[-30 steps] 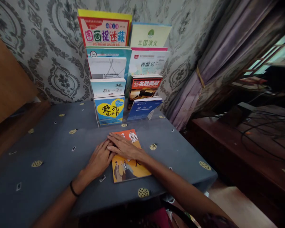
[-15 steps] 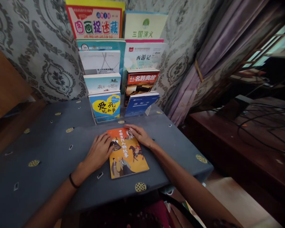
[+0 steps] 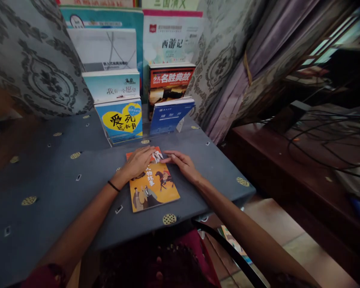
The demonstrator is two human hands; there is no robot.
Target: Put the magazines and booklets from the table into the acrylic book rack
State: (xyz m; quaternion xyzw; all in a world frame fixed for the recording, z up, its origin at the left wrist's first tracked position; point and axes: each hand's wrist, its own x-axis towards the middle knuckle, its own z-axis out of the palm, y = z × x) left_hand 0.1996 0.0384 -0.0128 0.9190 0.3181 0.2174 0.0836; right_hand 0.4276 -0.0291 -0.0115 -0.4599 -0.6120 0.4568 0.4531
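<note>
An orange book (image 3: 154,188) with painted figures and a horse on its cover lies closed on the blue-grey tablecloth (image 3: 90,200). Across the book's upper left part rests my left hand (image 3: 140,161), laid flat with its fingers stretched out, hiding some of the title. My right hand (image 3: 181,163) is at the book's upper right edge. Its fingers are extended, with the fingertips at or just over the edge; whether they touch the cover I cannot tell. Neither hand grips anything.
Behind the book, two columns of upright books stand in a rack, among them a yellow-and-blue book (image 3: 120,122) and a dark blue booklet (image 3: 171,116). A purple curtain (image 3: 237,80) hangs at the right. Tangled black cables (image 3: 306,132) lie on a reddish-brown surface (image 3: 258,152).
My left hand has slid from the book's left edge to the right, onto its cover. My right hand's fingers have shifted down along the right edge. The view has tilted downward.
</note>
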